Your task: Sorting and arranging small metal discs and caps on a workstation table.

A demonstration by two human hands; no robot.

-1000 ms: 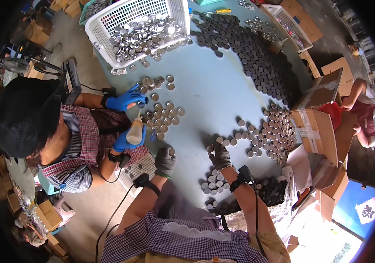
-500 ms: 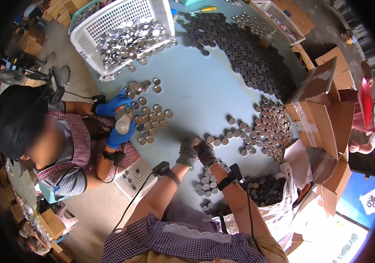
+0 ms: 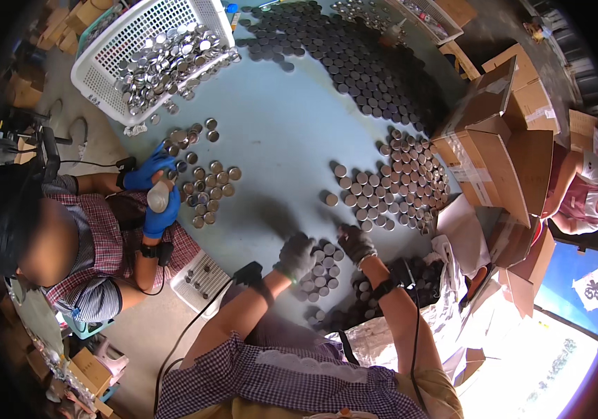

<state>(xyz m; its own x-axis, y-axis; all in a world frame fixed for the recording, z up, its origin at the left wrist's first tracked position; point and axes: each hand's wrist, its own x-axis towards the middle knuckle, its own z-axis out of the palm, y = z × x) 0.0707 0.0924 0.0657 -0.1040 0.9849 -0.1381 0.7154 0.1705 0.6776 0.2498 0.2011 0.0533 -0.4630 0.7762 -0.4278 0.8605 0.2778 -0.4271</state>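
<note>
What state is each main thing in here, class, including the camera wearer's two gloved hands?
Left hand: fingers curled, contents unclear
Right hand: fingers bent, contents unclear
Grey discs: clustered beside the left hand
White basket: partly filled
Silver pieces: heaped loosely
Cardboard box: open, flaps spread
Bottle: held by a blue-gloved co-worker

Perched on the head of the person (image 3: 278, 384) here, one wide fisheye camera looks steeply down at the nearby hands (image 3: 296, 255) and table (image 3: 271, 140), forearms (image 3: 234, 320) entering from six o'clock.
</note>
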